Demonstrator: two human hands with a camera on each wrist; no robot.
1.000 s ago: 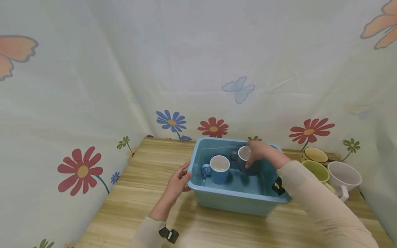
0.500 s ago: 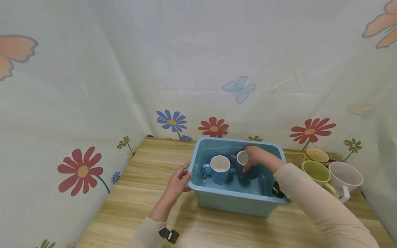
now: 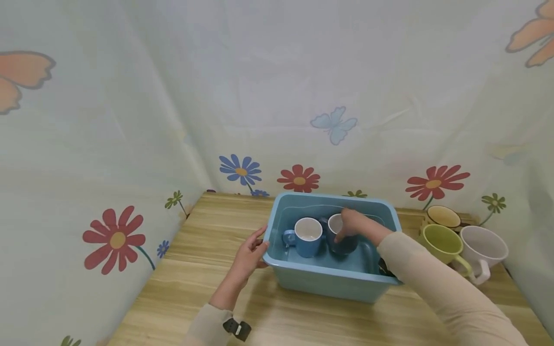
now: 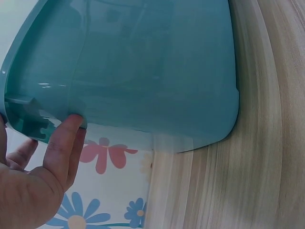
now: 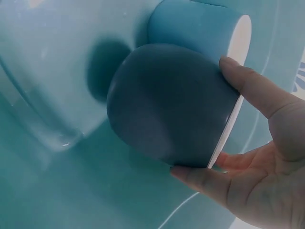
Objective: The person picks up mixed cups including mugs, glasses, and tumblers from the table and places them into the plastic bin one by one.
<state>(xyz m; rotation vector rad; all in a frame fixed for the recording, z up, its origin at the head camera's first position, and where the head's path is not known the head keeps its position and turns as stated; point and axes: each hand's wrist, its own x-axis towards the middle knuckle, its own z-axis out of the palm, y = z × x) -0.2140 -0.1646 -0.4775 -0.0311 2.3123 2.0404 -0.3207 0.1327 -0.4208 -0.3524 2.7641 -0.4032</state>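
Note:
A dark slate mug [image 3: 344,246] with a white inside is in my right hand [image 3: 352,226], low inside the light-blue plastic tub [image 3: 320,275]. In the right wrist view the thumb [image 5: 252,86] and fingers hold it at the rim, its rounded side tilted toward the camera and its shadow on the tub floor. Just left of it stands a lighter blue mug [image 3: 306,244], white inside, handle to the left. My left hand [image 3: 247,254] holds the tub's left end, thumb by the rim and fingertips against the outer wall [image 4: 157,71].
Right of the tub, on the wood-grain table [image 3: 225,211], stand a green mug [image 3: 441,242], a white mug [image 3: 482,247] and a cream mug with a dark rim [image 3: 443,216] behind. A flower-printed curtain [image 3: 277,96] borders the table at the back and sides.
My right hand has brought the dark mug leftward and lower in the tub, closer to the lighter blue mug. My left hand stays at the tub's left end.

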